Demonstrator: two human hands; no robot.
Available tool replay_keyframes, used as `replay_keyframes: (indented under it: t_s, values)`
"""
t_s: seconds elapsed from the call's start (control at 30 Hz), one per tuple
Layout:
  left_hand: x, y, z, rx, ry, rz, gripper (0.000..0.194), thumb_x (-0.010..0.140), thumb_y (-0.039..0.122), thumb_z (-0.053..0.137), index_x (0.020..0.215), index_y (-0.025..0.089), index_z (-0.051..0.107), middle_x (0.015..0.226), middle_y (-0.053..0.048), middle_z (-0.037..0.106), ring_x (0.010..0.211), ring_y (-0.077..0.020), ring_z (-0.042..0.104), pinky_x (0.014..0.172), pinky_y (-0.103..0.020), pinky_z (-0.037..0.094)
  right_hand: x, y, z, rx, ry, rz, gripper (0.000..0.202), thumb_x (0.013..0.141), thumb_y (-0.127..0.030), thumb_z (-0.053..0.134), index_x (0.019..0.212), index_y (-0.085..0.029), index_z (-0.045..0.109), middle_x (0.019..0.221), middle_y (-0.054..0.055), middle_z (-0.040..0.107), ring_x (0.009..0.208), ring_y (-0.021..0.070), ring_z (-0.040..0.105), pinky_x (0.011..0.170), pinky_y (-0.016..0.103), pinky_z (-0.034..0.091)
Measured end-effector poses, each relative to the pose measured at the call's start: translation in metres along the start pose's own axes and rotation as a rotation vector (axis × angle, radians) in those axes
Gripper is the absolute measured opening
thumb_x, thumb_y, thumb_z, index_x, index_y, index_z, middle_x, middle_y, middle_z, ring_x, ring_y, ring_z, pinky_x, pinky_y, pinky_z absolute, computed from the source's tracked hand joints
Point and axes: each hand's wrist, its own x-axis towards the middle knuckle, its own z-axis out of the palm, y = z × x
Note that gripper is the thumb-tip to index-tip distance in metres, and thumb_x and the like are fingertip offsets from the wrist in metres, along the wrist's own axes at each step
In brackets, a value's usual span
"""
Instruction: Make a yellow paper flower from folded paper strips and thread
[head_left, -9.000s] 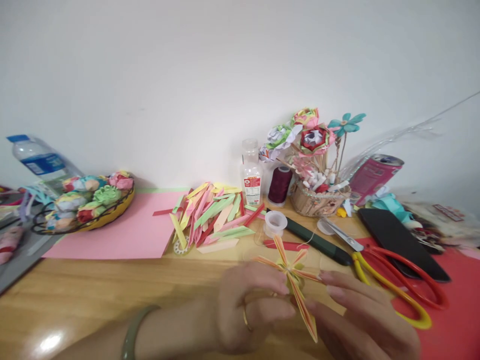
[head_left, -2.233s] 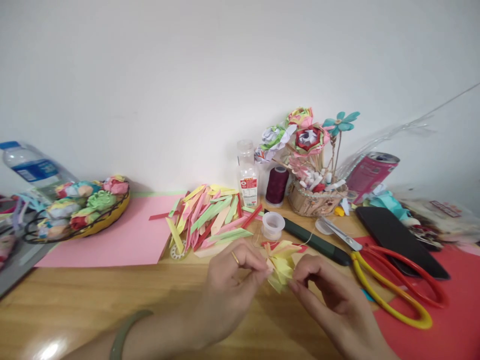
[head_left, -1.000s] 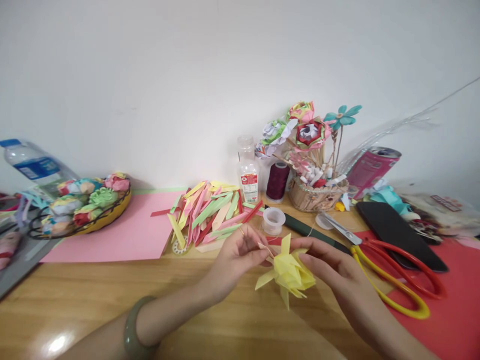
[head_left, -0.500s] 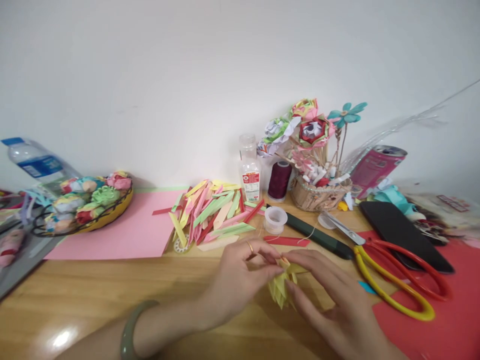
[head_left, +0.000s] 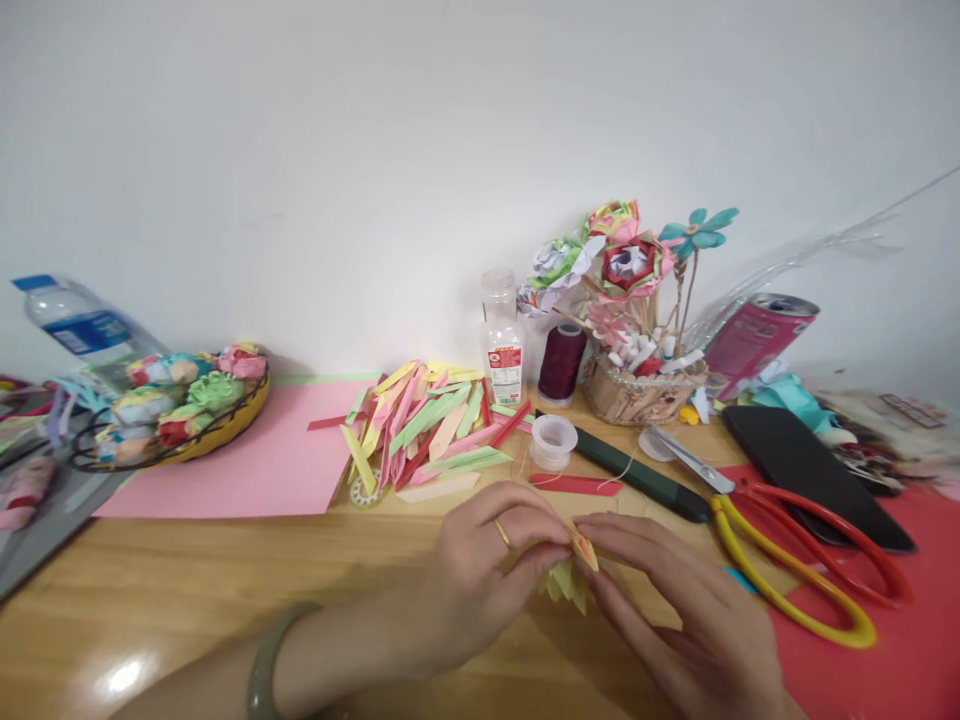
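Observation:
Between my two hands is a small folded paper flower [head_left: 564, 584] with pale yellow pointed petals and an orange-pink part at its top. My left hand [head_left: 495, 570] pinches it from the left between thumb and fingers; a ring and a green bangle show on this hand and wrist. From the right, my right hand [head_left: 675, 600] grips the flower's top edge with thumb and fingertips. Fingers partly hide the flower. Just beyond the hands lie a red paper strip [head_left: 576, 485] and a small clear plastic cup [head_left: 553, 441].
A heap of coloured paper strips [head_left: 427, 425] lies behind my left hand, near a glass bottle [head_left: 504, 350]. Scissors [head_left: 795, 560], a dark green cutter [head_left: 637, 474] and a black phone [head_left: 810, 475] lie right. A flower basket [head_left: 637, 392] stands at the back; pink paper [head_left: 247, 480] lies left.
The paper flower has been tipped so its orange-pink top now faces more toward me, with fewer petals showing below. My right hand has shifted slightly rightward and down.

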Motion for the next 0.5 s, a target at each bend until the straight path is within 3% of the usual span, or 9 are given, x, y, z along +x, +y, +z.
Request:
replay_keyframes:
  t_s: [0.37,0.5]
  values:
    - [0.0002,-0.0005,-0.0007,-0.019,0.003,0.015,0.014,0.079,0.008,0.057,0.089,0.017,0.058,0.083,-0.003,0.058,0.078,-0.0109,0.057,0.071,-0.023,0.050,0.0018,0.0004,-0.0005,0.010,0.014,-0.010,0.011,0.081,-0.016,0.053,0.090,-0.022,0.057,0.082,0.004,0.070,0.075,0.0149,0.068,0.064,0.024,0.056]
    - [-0.0005,-0.0031,-0.0019,-0.053,-0.049,0.002,0.012,0.080,0.007,0.054,0.087,0.016,0.057,0.082,-0.004,0.058,0.079,-0.0113,0.057,0.072,-0.024,0.049,0.0026,0.0015,-0.0002,0.022,0.002,0.011,0.014,0.081,-0.017,0.054,0.094,-0.021,0.057,0.081,0.004,0.070,0.074,0.0148,0.067,0.064,0.024,0.056]
